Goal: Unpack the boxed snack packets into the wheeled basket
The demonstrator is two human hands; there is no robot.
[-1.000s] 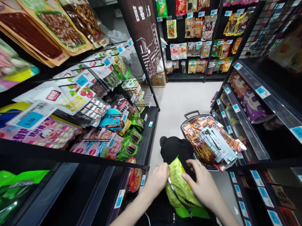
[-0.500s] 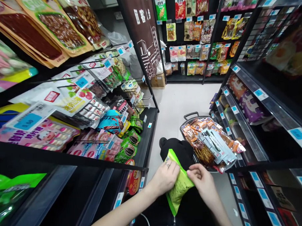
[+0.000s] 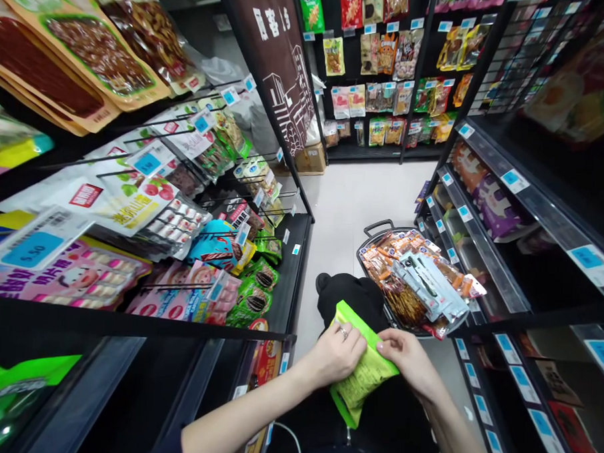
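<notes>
Low in the middle of the view both my hands hold a bright green snack packet (image 3: 360, 382) in front of my dark trousers. My left hand (image 3: 334, 355), with a ring on one finger, grips the packet's upper left edge. My right hand (image 3: 406, 361) pinches its right side, fingers closed on it. The packet lies tilted, its top pointing up and left.
A black basket (image 3: 377, 228) heaped with orange and silver snack packs stands on the floor just ahead on the right. Pegs with hanging snack packets (image 3: 215, 249) fill the left rack. Dark shelves with blue price tags (image 3: 514, 181) run along the right. The pale aisle floor (image 3: 353, 195) leads to a back rack.
The packet has been turned and lifted slightly: earlier it lay flat under both hands, now both hands hold it by its edges. The view has shifted a little.
</notes>
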